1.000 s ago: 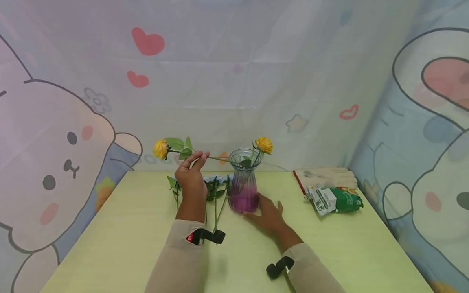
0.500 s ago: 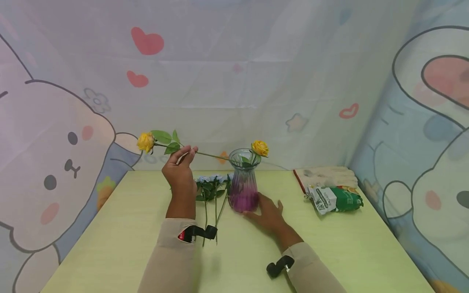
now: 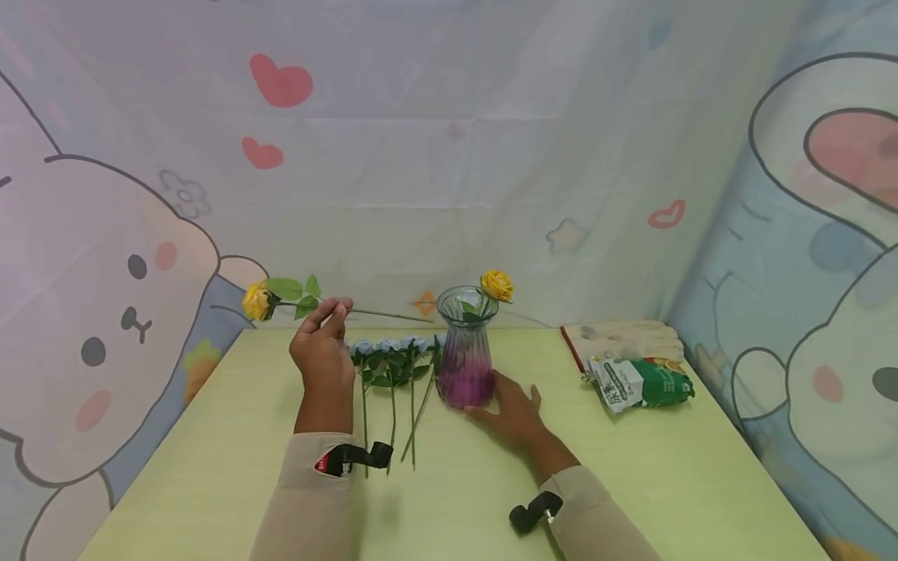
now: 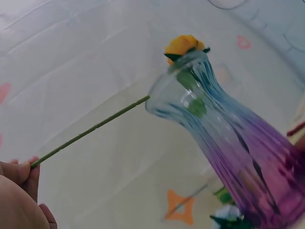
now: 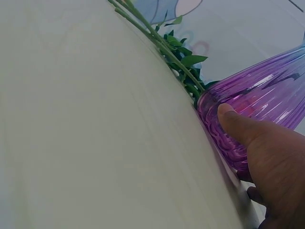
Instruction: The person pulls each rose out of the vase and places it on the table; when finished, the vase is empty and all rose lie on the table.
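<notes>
My left hand [image 3: 323, 351] pinches the green stem of a yellow rose [image 3: 256, 301] between thumb and fingertips. This rose lies almost level, bloom to the left. Its stem end [image 4: 146, 98] comes right up to the left rim of the glass vase [image 3: 466, 358], which shades from clear blue at the mouth to purple at the base. A second yellow rose [image 3: 496, 286] stands in the vase, leaning right. Low on the vase, my right hand [image 3: 512, 413] grips its base, the thumb [image 5: 231, 119] pressed along the purple glass.
Several pale blue flowers [image 3: 389, 344] with leafy stems lie left of the vase, stems toward me. At the table's back right, a green and white packet [image 3: 641, 383] lies in front of off-white gloves [image 3: 624, 340]. A printed cloth backdrop [image 3: 393, 171] rises behind the table.
My left hand has moved left with the rose, drawing its stem end from the vase mouth to just outside the left rim. The right hand and vase stay in place.
</notes>
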{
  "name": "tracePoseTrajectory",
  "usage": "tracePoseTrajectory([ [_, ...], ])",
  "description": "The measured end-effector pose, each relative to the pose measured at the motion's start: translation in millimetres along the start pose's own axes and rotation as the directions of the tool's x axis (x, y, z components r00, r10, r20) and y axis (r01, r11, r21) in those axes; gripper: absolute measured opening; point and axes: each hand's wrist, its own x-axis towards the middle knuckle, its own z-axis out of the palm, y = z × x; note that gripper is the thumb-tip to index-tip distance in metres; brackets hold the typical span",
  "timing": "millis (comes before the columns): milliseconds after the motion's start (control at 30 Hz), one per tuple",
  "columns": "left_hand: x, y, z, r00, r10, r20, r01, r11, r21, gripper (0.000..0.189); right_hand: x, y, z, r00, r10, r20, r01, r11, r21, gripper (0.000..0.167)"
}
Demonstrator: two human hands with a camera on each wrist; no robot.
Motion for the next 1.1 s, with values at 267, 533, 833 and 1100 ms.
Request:
tracePoseTrajectory([
  [267, 11.2, 2.6, -37.0, 0.989, -0.124, 0.087, 0.089, 0.941, 0.326, 0.017, -1.5, -4, -3, 1.0, -0.014, -0.002, 0.014, 1.0, -0.008, 0.099],
  [533, 22.3, 16.2, -92.2, 0.922, -0.331, 0.2, 0.135, 0.76, 0.635, 0.028, -1.8, -2, -3, 1.0, -0.027, -0.015, 0.027, 0.999, -0.019, 0.098],
  [833, 48.8, 3.0, -164.2, 0.851, -0.356, 0.386, 0.207, 0.903, 0.377, 0.03, -0.9, -1, -6, 1.0, -0.007, -0.019, 0.007, 1.0, -0.012, 0.098],
  [1100, 53.0, -4.1, -192.8, 0.894, -0.352, 0.276, 0.261, 0.912, 0.317, 0.028, -3.2, -6, -6, 1.0, -0.006, -0.003, 0.006, 1.0, 0.009, 0.097],
])
